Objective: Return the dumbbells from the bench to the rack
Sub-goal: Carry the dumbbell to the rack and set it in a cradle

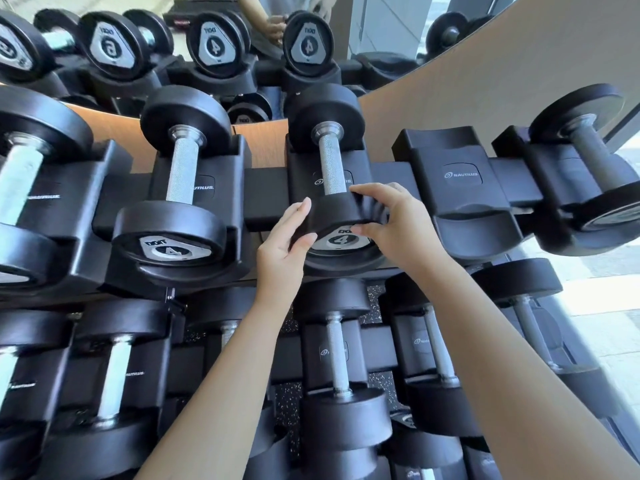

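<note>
Now, dumbbell rack point(263, 192): two black tiers of cradles, most carrying rubber-headed dumbbells, with a wood-toned panel behind.
Mirror point(381, 36): above the top tier, reflecting the dumbbell ends.
Lower-tier dumbbell point(337, 355): seated in its cradle directly below the hands.
Neighbour dumbbell point(183, 168): marked 4, in the cradle just left.
Nautilus cradle point(460, 174): just right of the hands, badge showing.
Held dumbbell point(330, 164): marked 4, lying in a top-tier cradle with its knurled handle pointing away and its near head between both hands.
Right hand point(398, 223): fingers point(374, 194) curled over the near head's top, thumb at the face edge.
Left hand point(284, 247): clasps the head's left side, fingers along the rim, thumb on the face.
</note>
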The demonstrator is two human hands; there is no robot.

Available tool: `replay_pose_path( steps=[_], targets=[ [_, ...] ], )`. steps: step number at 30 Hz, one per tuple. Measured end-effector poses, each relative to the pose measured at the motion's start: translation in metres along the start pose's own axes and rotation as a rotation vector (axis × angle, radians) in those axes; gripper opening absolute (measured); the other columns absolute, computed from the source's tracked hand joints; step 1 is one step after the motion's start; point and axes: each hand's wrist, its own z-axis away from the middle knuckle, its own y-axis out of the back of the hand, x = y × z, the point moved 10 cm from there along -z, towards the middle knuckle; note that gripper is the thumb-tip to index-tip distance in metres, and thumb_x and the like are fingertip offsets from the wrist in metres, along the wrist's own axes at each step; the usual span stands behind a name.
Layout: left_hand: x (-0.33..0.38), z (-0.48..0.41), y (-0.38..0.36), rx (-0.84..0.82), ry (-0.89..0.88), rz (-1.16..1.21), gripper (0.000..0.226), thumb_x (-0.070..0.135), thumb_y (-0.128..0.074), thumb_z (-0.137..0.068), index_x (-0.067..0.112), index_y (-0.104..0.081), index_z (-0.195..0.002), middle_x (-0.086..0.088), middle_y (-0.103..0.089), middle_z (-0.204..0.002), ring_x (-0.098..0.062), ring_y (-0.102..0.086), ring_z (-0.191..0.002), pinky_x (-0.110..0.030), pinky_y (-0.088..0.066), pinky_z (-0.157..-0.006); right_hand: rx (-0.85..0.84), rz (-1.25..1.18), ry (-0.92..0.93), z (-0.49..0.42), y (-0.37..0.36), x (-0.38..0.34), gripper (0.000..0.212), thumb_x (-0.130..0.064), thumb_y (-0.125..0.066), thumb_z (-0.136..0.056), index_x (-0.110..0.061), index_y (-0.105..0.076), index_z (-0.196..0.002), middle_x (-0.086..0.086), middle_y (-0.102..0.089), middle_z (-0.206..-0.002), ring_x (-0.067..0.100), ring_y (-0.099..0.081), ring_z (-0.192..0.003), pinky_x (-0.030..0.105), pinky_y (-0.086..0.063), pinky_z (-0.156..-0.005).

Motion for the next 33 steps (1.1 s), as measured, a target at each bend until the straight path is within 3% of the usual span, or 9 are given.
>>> replay_pose_path(
  steps=[3, 6, 8, 11, 16, 20, 26, 30, 33],
  targets=[
    [-0.011, 0.004, 0.001, 0.010, 0.062, 0.154, 0.053, -0.011, -0.050, -0.087, 0.031, -0.052, -0.118, 0.023, -0.051, -0.125, -0.002, -0.039, -0.129, -0.034, -0.028, -0.112, 0.014, 0.038, 0.016, 0.005, 0.000, -0.006, 0.054, -0.006, -0.073, -0.074, -0.022, -0.057, -0.124, -0.006, -0.046, -0.094, 0.013, -0.046, -0.083, 0.015, -0.031, -0.073],
    [-0.018, 0.001, 0.007, -0.016, 0.115, 0.206, 0.052, -0.011, -0.054, -0.085, 0.032, -0.057, -0.113, 0.023, -0.055, -0.121, -0.017, -0.041, -0.130, -0.050, -0.030, -0.110, 0.031, 0.026, 0.030, 0.005, -0.002, -0.006, 0.054, -0.007, -0.073, -0.073, -0.021, -0.058, -0.123, -0.011, -0.045, -0.088, 0.009, -0.045, -0.075, 0.014, -0.032, -0.072],
    [-0.011, -0.003, 0.010, -0.035, 0.103, 0.122, 0.054, -0.011, -0.058, -0.081, 0.031, -0.056, -0.114, 0.016, -0.054, -0.123, -0.009, -0.046, -0.125, -0.041, -0.032, -0.110, 0.044, 0.000, 0.033, 0.007, -0.001, -0.001, 0.055, -0.009, -0.073, -0.074, -0.023, -0.057, -0.124, -0.018, -0.043, -0.085, 0.005, -0.045, -0.072, 0.008, -0.033, -0.068],
    [0.010, -0.009, 0.005, -0.068, -0.003, -0.120, 0.054, -0.006, -0.067, -0.077, 0.020, -0.055, -0.123, 0.006, -0.055, -0.127, -0.005, -0.052, -0.115, -0.029, -0.038, -0.104, 0.046, -0.083, 0.025, 0.014, 0.002, 0.011, 0.057, -0.009, -0.071, -0.078, -0.027, -0.053, -0.128, -0.016, -0.048, -0.098, 0.004, -0.048, -0.087, 0.002, -0.035, -0.077],
    [0.043, 0.000, -0.020, -0.101, -0.260, -0.477, 0.060, 0.004, -0.071, -0.077, 0.006, -0.047, -0.131, -0.009, -0.046, -0.138, -0.012, -0.041, -0.125, -0.005, -0.020, -0.104, 0.031, -0.260, -0.044, 0.019, 0.000, 0.036, 0.060, -0.007, -0.069, -0.079, -0.040, -0.045, -0.123, -0.011, -0.053, -0.119, 0.012, -0.054, -0.110, 0.028, -0.044, -0.096],
    [0.049, 0.001, -0.019, -0.075, -0.324, -0.530, 0.056, 0.009, -0.069, -0.077, 0.004, -0.049, -0.129, -0.011, -0.051, -0.131, -0.011, -0.045, -0.120, -0.003, -0.023, -0.101, -0.019, -0.405, -0.126, 0.026, -0.008, 0.050, 0.056, -0.003, -0.063, -0.084, -0.038, -0.042, -0.122, -0.015, -0.047, -0.121, 0.014, -0.060, -0.104, 0.012, -0.046, -0.084],
    [0.047, -0.006, -0.007, 0.009, -0.275, -0.426, 0.041, 0.005, -0.068, -0.077, 0.005, -0.060, -0.117, 0.004, -0.052, -0.113, 0.001, -0.048, -0.103, -0.030, -0.045, -0.087, 0.032, -0.396, -0.108, 0.021, -0.007, 0.048, 0.045, -0.007, -0.066, -0.082, -0.034, -0.048, -0.113, -0.019, -0.050, -0.105, 0.028, -0.060, -0.105, 0.034, -0.046, -0.095],
    [0.038, -0.005, 0.000, 0.050, -0.252, -0.378, 0.040, 0.002, -0.066, -0.078, 0.006, -0.059, -0.117, 0.006, -0.052, -0.113, 0.005, -0.048, -0.105, -0.027, -0.046, -0.089, 0.057, -0.393, -0.117, 0.018, -0.006, 0.047, 0.042, -0.008, -0.065, -0.082, -0.036, -0.051, -0.110, -0.012, -0.052, -0.109, 0.027, -0.060, -0.106, 0.043, -0.046, -0.097],
    [0.031, -0.005, 0.009, 0.088, -0.225, -0.317, 0.041, -0.001, -0.065, -0.077, 0.005, -0.059, -0.117, 0.008, -0.052, -0.113, 0.017, -0.045, -0.106, -0.008, -0.037, -0.091, 0.084, -0.379, -0.105, 0.018, -0.009, 0.040, 0.042, -0.008, -0.065, -0.081, -0.038, -0.051, -0.107, -0.008, -0.052, -0.109, 0.025, -0.059, -0.105, 0.043, -0.045, -0.097]
  ],
)
